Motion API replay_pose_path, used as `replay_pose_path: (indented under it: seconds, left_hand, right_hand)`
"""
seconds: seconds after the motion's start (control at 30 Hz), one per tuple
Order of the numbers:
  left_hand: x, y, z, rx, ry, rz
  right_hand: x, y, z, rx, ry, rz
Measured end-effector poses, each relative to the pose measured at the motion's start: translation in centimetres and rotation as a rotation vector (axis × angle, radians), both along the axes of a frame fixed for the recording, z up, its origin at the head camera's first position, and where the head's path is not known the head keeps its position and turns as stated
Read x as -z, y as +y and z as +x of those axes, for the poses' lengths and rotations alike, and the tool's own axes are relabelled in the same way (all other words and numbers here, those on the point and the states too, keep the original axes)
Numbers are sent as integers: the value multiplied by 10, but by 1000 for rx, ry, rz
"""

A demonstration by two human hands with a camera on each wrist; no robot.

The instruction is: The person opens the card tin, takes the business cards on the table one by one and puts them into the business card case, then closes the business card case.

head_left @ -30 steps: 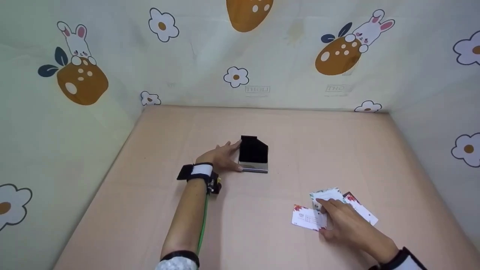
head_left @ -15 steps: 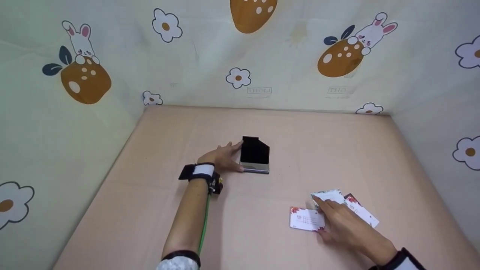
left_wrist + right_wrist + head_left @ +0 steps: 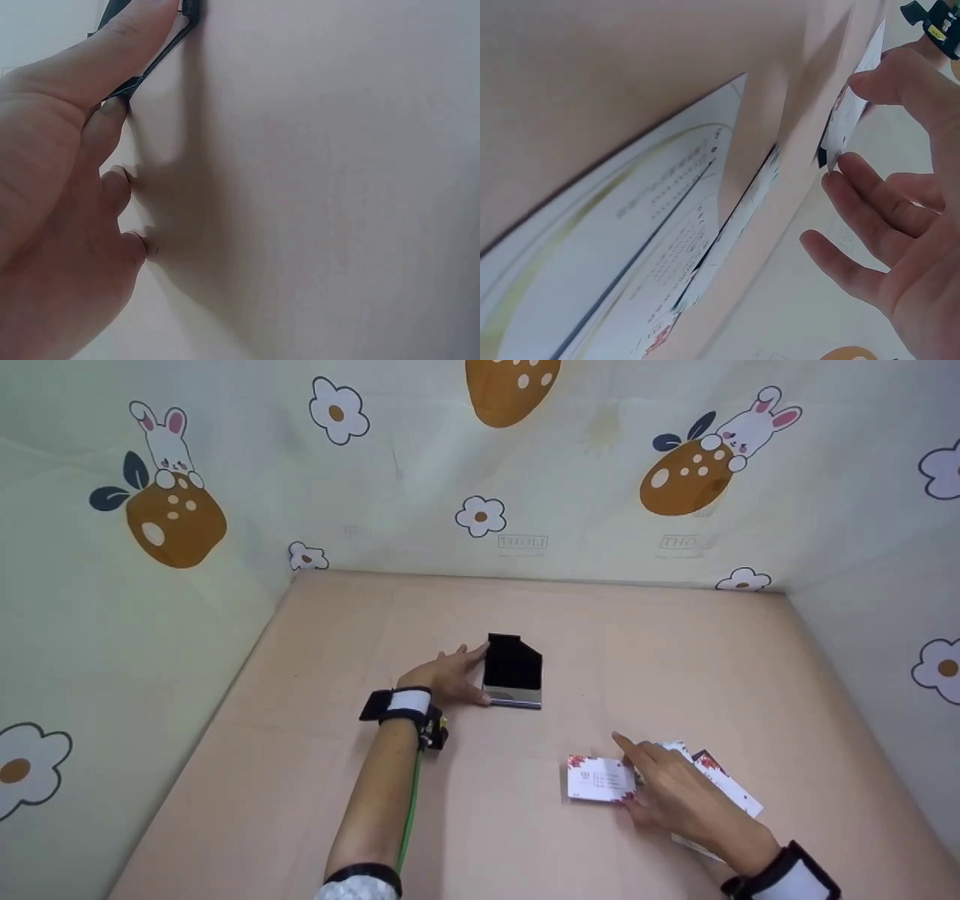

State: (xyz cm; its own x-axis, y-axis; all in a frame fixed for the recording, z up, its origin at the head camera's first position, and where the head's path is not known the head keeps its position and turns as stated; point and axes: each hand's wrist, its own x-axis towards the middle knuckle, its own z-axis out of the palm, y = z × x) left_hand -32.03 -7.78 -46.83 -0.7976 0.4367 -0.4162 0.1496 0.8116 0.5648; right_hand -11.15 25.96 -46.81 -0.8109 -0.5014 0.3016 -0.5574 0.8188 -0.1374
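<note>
A black business card case (image 3: 513, 667) with a silver front strip lies toward the back middle of the table. My left hand (image 3: 448, 678) holds it along its left side, thumb at the near corner and a finger at the far one; the left wrist view catches only a dark edge of the case (image 3: 159, 54) by the thumb. Between thumb and fingers my right hand (image 3: 679, 795) pinches a white business card (image 3: 598, 778) with red flowers, raised off the table in the right wrist view. Its index finger points out past the card.
Several more cards lie under and beside the right hand, including a red-flowered card (image 3: 729, 787); the hand hides parts of them. One large printed card (image 3: 641, 225) fills the near side of the right wrist view. Patterned walls (image 3: 405, 472) enclose the table (image 3: 300, 637).
My right hand has drawn the red-flowered card away from the others, moving it left and slightly up in the view. The left hand stays at the card case.
</note>
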Motion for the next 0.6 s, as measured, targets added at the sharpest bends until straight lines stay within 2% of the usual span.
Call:
replay_pose_path:
  seconds: [0.27, 0.5, 0.6]
  left_hand:
    - [-2, 0, 1, 4, 7, 2]
    - [-1, -1, 1, 10, 12, 9]
    - [0, -1, 1, 7, 13, 1]
  right_hand:
    - [-6, -9, -11, 1, 5, -1]
    - [-16, -18, -21, 35, -33, 10]
    - [-18, -21, -26, 30, -15, 19]
